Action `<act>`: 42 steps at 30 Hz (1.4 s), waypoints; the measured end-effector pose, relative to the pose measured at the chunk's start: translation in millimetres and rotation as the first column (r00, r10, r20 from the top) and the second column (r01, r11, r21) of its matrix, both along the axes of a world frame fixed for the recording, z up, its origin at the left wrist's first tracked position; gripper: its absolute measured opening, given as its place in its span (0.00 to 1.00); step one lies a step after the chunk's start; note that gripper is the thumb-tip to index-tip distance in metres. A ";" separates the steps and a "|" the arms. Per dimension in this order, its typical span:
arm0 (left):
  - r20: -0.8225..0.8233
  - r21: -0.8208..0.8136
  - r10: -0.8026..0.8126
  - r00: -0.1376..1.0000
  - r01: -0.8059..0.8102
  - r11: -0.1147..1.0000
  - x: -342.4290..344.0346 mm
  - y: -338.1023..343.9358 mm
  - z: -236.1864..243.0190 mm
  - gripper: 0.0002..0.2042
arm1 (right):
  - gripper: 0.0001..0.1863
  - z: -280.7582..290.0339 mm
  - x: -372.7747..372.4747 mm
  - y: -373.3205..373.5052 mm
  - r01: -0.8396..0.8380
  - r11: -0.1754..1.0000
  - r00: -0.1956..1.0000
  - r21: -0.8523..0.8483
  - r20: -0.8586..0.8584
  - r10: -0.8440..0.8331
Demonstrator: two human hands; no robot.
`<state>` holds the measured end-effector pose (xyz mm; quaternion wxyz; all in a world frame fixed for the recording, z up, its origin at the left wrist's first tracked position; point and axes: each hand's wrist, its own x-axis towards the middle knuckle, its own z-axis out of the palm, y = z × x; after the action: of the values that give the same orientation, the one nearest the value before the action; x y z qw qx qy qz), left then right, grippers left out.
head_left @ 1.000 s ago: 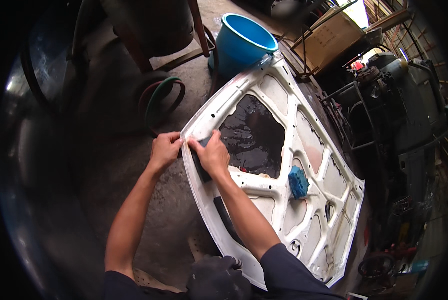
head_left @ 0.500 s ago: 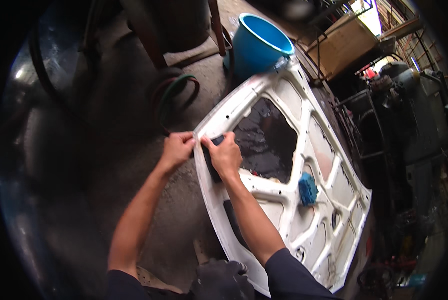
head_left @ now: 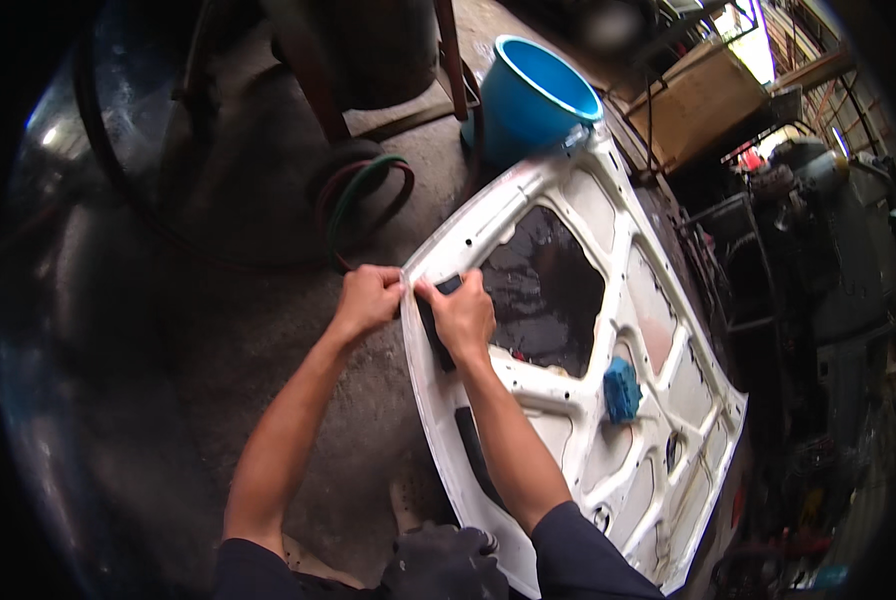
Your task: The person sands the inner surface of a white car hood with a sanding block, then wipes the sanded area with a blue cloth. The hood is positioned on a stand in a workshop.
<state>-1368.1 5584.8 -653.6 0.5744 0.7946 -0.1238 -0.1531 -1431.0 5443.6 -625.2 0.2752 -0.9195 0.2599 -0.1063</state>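
Observation:
A white car hood [head_left: 558, 390] lies with its ribbed inner side up, tilted across the right half of the view. At its near-left rim, my left hand [head_left: 367, 298] is closed, fingertips pinched against the outer edge from outside. My right hand [head_left: 464, 312] rests just inside that rim, thumb stretched toward the left fingertips and the other fingers curled. Whatever lies between its fingers is hidden. Beneath and beside it runs a dark slot [head_left: 439, 335] in the frame. A larger opening shows a dark, wrinkled sheet [head_left: 540, 290] right of the hand.
A blue sponge-like block [head_left: 621, 391] sits on the hood's ribs. Behind the far corner stands a blue tub [head_left: 530, 105]. Green and red hoses [head_left: 343, 205] coil on the concrete floor beside a legged stand [head_left: 358, 70]. Boxes and machine parts crowd the right side.
The whole view has shifted slightly, so everything appears a little lower and to the right. Both hands stay at the same stretch of the hood's rim.

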 end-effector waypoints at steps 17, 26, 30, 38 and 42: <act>-0.115 -0.125 -0.002 0.993 -0.013 0.992 -6.2 -3.0 -4.4 0.11 | 0.34 3.1 1.9 4.8 0.119 0.990 0.993 0.078 -0.026 -0.117; -0.081 -0.118 -0.034 0.996 0.025 0.993 -5.9 -1.4 -0.7 0.13 | 0.33 6.0 4.0 9.7 0.110 0.992 0.992 0.058 0.052 -0.113; -0.027 -0.016 -0.017 0.999 0.017 1.000 -8.3 -0.8 0.2 0.12 | 0.32 1.8 2.2 6.2 0.113 0.991 0.989 0.067 -0.099 -0.106; -0.034 0.051 -0.034 0.999 0.035 0.998 -2.3 -0.8 -3.7 0.12 | 0.29 -0.7 0.8 5.3 0.026 1.000 0.999 0.012 0.037 -0.026; -0.100 -0.084 0.029 0.995 -0.037 0.996 -4.6 -4.0 -3.7 0.10 | 0.28 4.0 6.4 -0.8 -0.063 0.995 0.998 -0.080 0.025 0.065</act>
<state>-1372.6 5580.8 -657.2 0.6159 0.7626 -0.0886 -0.1771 -1424.6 5442.9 -621.2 0.2455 -0.9359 0.2221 -0.1202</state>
